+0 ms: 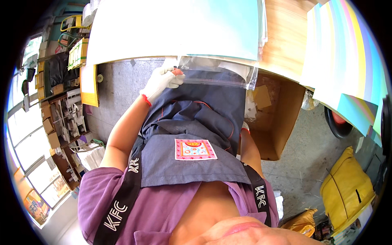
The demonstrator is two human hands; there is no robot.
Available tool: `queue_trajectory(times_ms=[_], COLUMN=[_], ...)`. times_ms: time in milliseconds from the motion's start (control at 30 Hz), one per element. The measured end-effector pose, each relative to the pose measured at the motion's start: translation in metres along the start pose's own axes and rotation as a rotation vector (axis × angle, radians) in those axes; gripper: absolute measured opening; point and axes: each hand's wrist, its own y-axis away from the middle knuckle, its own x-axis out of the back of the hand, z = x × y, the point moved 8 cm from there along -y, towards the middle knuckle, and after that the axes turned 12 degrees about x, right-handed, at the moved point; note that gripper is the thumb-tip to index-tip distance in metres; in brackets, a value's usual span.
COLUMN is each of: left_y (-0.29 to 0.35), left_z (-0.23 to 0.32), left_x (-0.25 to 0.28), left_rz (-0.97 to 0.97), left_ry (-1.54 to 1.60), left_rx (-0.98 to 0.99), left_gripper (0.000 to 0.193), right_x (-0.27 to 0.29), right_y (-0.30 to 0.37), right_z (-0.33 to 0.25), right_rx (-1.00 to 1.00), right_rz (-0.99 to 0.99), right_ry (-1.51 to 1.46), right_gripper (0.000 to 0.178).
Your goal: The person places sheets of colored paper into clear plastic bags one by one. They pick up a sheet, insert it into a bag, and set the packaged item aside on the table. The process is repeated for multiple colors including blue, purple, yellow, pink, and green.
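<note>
My left hand (163, 81), in a white knit glove with bare fingertips, is closed at the near left corner of a clear plastic bag (216, 81). The bag's open-looking flap hangs over the table's near edge, above my dark apron. Large pale blue and white sheets (220, 28) lie on the table, partly inside or under the plastic; the glare hides which. Low by my right side, only the red cuff and a bit of white glove of my right hand (245, 125) show beside the apron; its fingers are hidden.
An open cardboard box (281, 118) stands below the table's right part. Fanned coloured sheets (343, 53) lie on the wooden tabletop (286, 36) at right. A yellow sack (347, 188) rests on the floor at lower right. Crowded shelves (67, 118) line the left, near windows.
</note>
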Motion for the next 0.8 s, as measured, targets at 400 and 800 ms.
queue_trajectory(times_ms=[400, 800], left_y=[-0.01, -0.038], left_z=[-0.037, -0.053], left_x=[0.007, -0.006], left_rz=[-0.127, -0.349], left_ry=[0.074, 0.273], left_rx=[-0.007, -0.077], left_gripper=[0.026, 0.021], right_x=[0.368, 0.287], right_y=[0.222, 0.152], right_z=[-0.417, -0.514], right_rx=[1.217, 0.984], right_rz=[0.914, 0.414], right_ry=[-0.138, 0.65], right_gripper=[0.012, 0.021])
